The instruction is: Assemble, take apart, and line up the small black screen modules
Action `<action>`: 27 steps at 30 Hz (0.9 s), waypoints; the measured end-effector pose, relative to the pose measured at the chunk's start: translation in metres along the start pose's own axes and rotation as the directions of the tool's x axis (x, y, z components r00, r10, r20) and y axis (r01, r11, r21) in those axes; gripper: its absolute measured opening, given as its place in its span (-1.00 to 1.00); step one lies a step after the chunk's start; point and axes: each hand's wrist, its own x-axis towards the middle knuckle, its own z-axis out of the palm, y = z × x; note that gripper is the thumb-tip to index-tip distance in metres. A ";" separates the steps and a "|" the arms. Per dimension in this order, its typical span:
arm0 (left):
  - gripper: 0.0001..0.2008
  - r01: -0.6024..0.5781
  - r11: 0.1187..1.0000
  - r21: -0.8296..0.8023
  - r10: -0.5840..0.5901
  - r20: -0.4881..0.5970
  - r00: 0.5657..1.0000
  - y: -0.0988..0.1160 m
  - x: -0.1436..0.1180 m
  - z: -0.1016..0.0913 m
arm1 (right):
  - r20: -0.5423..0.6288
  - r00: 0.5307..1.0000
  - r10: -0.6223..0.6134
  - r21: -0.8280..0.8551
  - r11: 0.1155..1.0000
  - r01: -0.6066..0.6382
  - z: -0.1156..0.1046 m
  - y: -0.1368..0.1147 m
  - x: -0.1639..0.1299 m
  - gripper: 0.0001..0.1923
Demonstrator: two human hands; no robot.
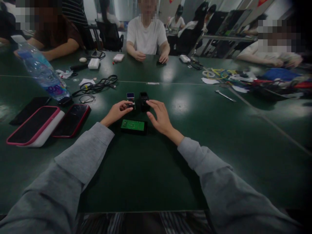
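My left hand (117, 112) has its thumb and fingertips closed on the lower edge of a small circuit board with a dark screen (130, 96). To its right a small black plastic case (144, 96) stands on the table. The fingertips of my right hand (159, 118) reach the right side of this case, with fingers stretched and thumb apart. Between my wrists lies a green circuit board (133, 124) in a shallow black tray, nearer to me than the other two pieces.
On the left are a pink-edged phone (36, 125), a red-cased phone (72, 121), a tilted water bottle (44, 71) and black cables (99, 85). A wrench (225, 96) and a tangle of wires (263, 81) lie right. Across the green table (146, 182) sits a person (147, 35).
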 end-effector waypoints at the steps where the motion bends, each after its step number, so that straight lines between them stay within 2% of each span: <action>1: -0.55 0.001 1.000 0.005 -0.001 0.003 1.000 0.001 0.000 0.000 | -0.022 0.999 0.034 -0.044 0.998 -0.035 -0.002 0.010 0.001 -0.50; 4: -0.55 0.000 1.000 0.002 0.000 0.021 1.000 0.003 -0.001 -0.001 | -0.015 0.995 0.095 -0.129 0.987 -0.097 -0.004 0.027 0.002 -0.51; 7: -0.55 -0.001 1.000 0.000 0.001 0.049 0.999 0.004 -0.001 -0.002 | 0.136 0.989 0.053 -0.187 0.982 -0.027 -0.002 0.024 0.002 -0.48; 9: -0.54 0.004 1.000 0.006 -0.005 0.065 0.998 0.005 -0.002 -0.003 | 0.248 0.969 0.022 -0.206 0.978 0.031 0.000 0.018 0.001 -0.45; 12: -0.55 0.008 1.000 0.012 -0.008 0.078 0.997 0.005 -0.002 -0.004 | 0.313 0.950 0.021 -0.205 0.978 0.046 0.000 0.012 0.002 -0.43; 18: -0.54 0.019 0.999 0.033 -0.022 0.083 0.996 0.009 -0.002 -0.004 | 0.259 0.965 0.045 -0.224 0.974 0.015 0.001 0.016 0.004 -0.46; 27: -0.53 0.035 0.998 0.043 -0.039 0.085 0.996 0.012 -0.003 -0.004 | 0.058 0.996 0.064 -0.182 0.982 -0.053 0.002 0.025 0.000 -0.63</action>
